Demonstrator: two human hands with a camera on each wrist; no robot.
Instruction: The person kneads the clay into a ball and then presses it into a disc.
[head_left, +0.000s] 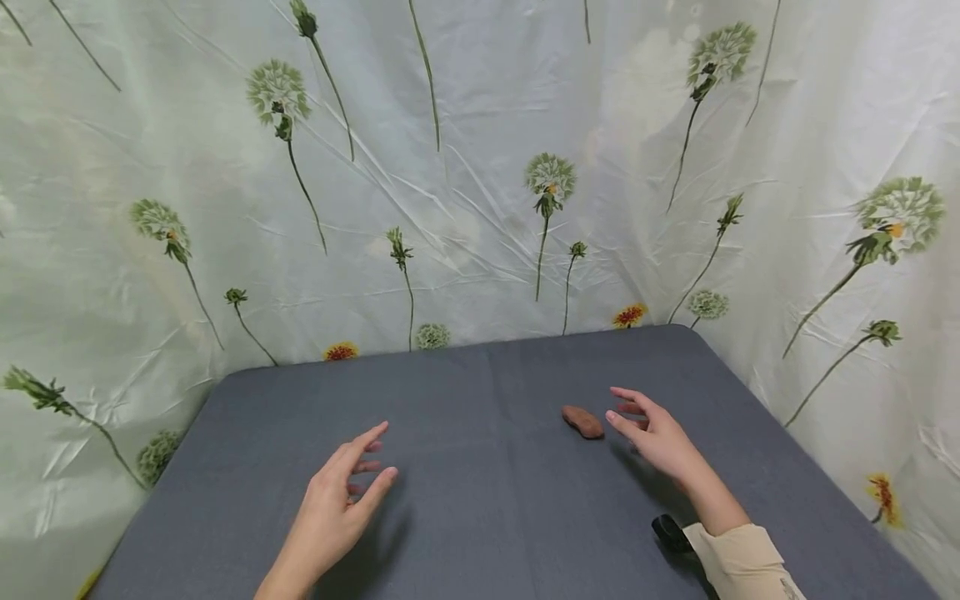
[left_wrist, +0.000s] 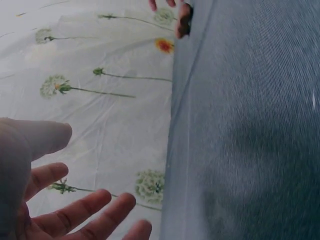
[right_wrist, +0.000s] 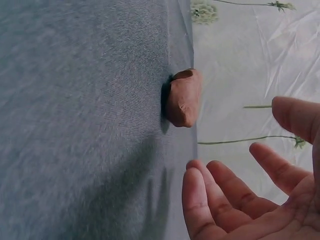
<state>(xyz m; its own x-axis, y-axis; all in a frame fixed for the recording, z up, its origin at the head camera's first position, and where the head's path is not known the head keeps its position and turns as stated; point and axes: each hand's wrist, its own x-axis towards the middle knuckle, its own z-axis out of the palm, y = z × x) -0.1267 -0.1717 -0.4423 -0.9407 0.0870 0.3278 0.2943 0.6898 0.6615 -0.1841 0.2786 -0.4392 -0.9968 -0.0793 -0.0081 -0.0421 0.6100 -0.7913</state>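
Note:
A reddish-brown, elongated lump [head_left: 582,422], smooth and slightly bent like a small sweet potato, lies on the grey cloth right of the middle. In the right wrist view the same brown lump [right_wrist: 184,98] shows a dented end; its exact kind cannot be told. Just to its right hovers my right hand [head_left: 656,437], fingers loosely spread and thumb toward the lump, not touching it. My left hand [head_left: 333,504] is held above the cloth at the left, fingers relaxed and apart, with nothing in it. The left wrist view also shows the left hand's spread fingers [left_wrist: 95,210].
Grey cloth [head_left: 450,517] covers the table. Behind and at both sides hangs a pale curtain [head_left: 480,208] printed with dandelions. A black strap-like object [head_left: 670,533] sits by the right wrist, next to a cream sleeve [head_left: 738,560].

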